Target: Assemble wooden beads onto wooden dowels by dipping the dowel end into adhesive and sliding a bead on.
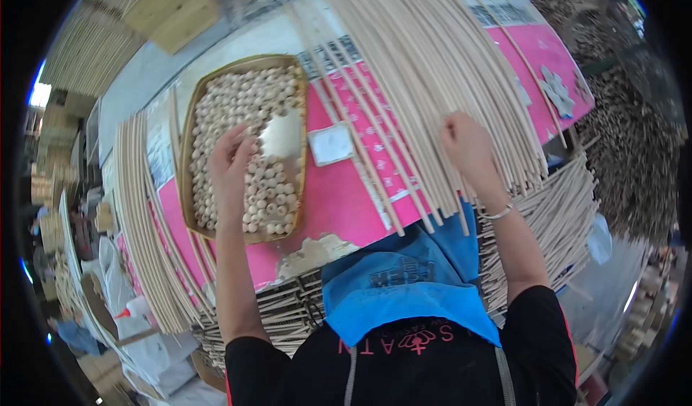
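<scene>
Nearest, a blue cloth point(404, 291) draped over the lap, against a black garment with red lettering. Just beyond it, stacked bundles of thin pale sticks point(288, 312) under the table edge, with more jutting out at the right point(548, 211).

On top, a pink printed sheet point(339, 197) spread as a cover, torn at its near edge (bare pale material exposed there). Near its middle, a small white rectangular card point(330, 144), lying flat, just right of the tray. Further right, on the pink, a few pale flat cut-out shapes point(556, 92).

Left of centre, a shallow woven tray point(189, 128), long and rectangular, filled with pale round wooden beads point(270, 190); a white scrap point(282, 134) lying on the beads.

Left hand point(231, 162) reached forward, palm down over the beads, fingers curled and dipped into them; whether a bead was pinched, impossible to tell. Right hand point(467, 146), with a thin bangle at the wrist, stretched forward onto the wide fan of long pale rods point(425, 67), fingers bent down and closed among them, seemingly grasping a rod or two.

Along the left edge of the table, another curved sheaf of rods point(144, 219). Furthest, wooden boxes point(173, 10) at upper left.
</scene>
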Demonstrator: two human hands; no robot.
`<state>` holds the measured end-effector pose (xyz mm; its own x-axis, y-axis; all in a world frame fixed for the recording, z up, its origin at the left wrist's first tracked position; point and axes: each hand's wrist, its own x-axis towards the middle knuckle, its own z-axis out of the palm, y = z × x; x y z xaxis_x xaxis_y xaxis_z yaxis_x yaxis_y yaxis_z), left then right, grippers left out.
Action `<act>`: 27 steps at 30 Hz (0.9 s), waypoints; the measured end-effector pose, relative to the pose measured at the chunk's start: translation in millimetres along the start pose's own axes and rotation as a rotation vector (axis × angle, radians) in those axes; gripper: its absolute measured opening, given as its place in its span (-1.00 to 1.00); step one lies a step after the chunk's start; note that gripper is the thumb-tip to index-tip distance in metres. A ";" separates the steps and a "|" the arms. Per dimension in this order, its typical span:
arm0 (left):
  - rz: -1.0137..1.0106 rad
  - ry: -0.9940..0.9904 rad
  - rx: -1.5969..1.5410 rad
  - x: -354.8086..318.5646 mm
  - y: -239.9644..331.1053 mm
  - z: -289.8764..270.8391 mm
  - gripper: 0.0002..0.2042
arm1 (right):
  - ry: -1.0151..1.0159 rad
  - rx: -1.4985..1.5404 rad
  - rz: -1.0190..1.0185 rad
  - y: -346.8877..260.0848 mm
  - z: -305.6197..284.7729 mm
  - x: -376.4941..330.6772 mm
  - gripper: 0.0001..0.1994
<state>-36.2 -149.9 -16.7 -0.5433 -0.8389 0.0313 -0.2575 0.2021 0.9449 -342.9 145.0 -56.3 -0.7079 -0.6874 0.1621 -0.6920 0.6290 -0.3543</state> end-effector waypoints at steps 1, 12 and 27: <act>0.036 -0.028 0.087 6.7 -3.9 -2.2 -0.70 | 0.000 0.057 0.078 -0.9 -8.2 1.0 -0.81; 0.345 0.028 0.785 59.7 -31.9 43.6 -0.80 | -0.175 0.861 -0.098 -126.4 -51.1 27.2 -0.82; -0.262 -0.181 -0.688 -15.0 14.3 25.8 -0.68 | -0.132 0.645 -0.422 -175.7 21.6 37.3 -0.86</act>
<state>-52.4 -121.4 -12.1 -0.6710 -0.7082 -0.2197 0.1287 -0.4031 0.9061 -244.7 1.0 -7.8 -0.3526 -0.8844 0.3059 -0.6514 -0.0027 -0.7587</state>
